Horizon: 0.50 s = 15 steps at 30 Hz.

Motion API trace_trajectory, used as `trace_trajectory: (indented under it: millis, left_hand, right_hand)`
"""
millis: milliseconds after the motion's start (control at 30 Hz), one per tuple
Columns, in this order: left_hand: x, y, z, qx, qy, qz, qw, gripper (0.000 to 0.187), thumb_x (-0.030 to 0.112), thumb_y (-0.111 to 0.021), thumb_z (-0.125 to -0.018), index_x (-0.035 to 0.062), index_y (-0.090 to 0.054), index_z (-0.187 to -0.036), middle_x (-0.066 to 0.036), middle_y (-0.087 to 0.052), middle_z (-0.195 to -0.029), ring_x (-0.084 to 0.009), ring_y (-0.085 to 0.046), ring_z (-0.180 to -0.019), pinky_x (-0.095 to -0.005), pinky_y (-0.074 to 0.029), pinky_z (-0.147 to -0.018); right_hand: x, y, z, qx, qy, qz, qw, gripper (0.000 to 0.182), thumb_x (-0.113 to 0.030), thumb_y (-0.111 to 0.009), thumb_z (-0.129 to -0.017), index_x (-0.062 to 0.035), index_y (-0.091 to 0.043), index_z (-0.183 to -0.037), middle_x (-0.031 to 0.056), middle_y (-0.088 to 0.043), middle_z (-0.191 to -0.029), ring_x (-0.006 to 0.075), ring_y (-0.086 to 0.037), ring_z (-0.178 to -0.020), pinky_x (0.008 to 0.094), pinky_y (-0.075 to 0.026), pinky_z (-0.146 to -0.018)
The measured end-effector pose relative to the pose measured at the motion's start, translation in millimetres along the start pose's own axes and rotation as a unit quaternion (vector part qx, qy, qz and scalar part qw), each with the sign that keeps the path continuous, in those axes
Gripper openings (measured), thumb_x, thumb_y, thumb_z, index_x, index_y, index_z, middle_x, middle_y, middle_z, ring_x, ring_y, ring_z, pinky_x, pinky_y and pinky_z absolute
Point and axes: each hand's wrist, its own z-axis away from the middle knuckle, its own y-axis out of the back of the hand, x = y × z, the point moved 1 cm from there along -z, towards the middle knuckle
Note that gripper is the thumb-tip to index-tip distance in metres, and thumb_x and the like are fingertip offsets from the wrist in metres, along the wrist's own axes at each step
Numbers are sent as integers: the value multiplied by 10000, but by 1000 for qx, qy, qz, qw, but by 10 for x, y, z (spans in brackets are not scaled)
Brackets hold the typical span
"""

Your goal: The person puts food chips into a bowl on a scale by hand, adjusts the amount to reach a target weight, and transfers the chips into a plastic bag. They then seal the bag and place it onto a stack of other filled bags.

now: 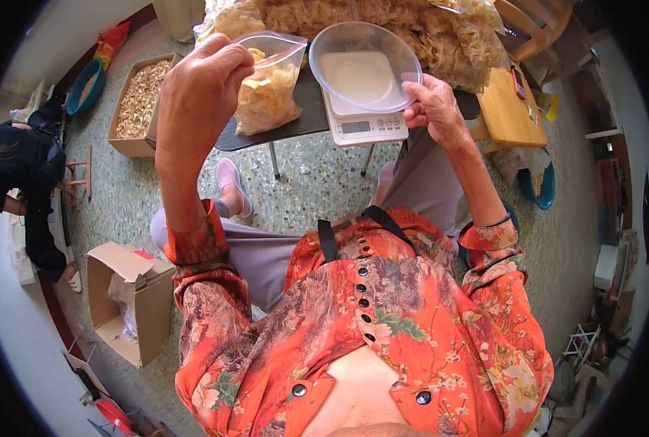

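My left hand (204, 91) is raised at the left, its fingers pinched on the top edge of a clear zip bag (270, 102). Pale yellow dried slices fill the lower part of that bag, which hangs over the dark table (306, 120). On the right, my right hand (437, 109) grips the rim of a clear plastic bowl (364, 84), thumb and fingers on either side. The bowl has nothing in it and is over a white digital kitchen scale (369, 132), whose display and buttons face me.
Many filled bags (390, 29) are piled along the table's far side. A cardboard box of dried pieces (138, 98) stands on the left floor, an open carton (131, 298) nearer me. At right are a wooden stool (510, 113) and a teal basin (537, 186). A person (29, 160) sits far left.
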Motion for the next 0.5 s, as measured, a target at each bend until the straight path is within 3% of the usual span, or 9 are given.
trace_trajectory:
  millis: [333,500]
  left_hand:
    - [-25,-41,-10,2,-23,-2,1000,96,100,-730,-870,26,-689,-916,-117,-651,-883,-343,-654,-762,-412,-512,-684]
    - [-5,-60,-11,-1,-15,19,1000,114,97,-736,-865,20,-706,-944,-119,-659,-886,-325,-658,-749,-394,-515,-690]
  right_hand:
    - [57,46,6,-10,15,17,1000,437,-354,-698,-968,47,-613,-1121,123,-708,-797,74,-651,-550,216,-575,-491]
    - [-20,91,136,17,1,-37,999,533,-411,-708,-963,43,-582,-1213,108,-703,-779,69,-618,-518,201,-506,-441]
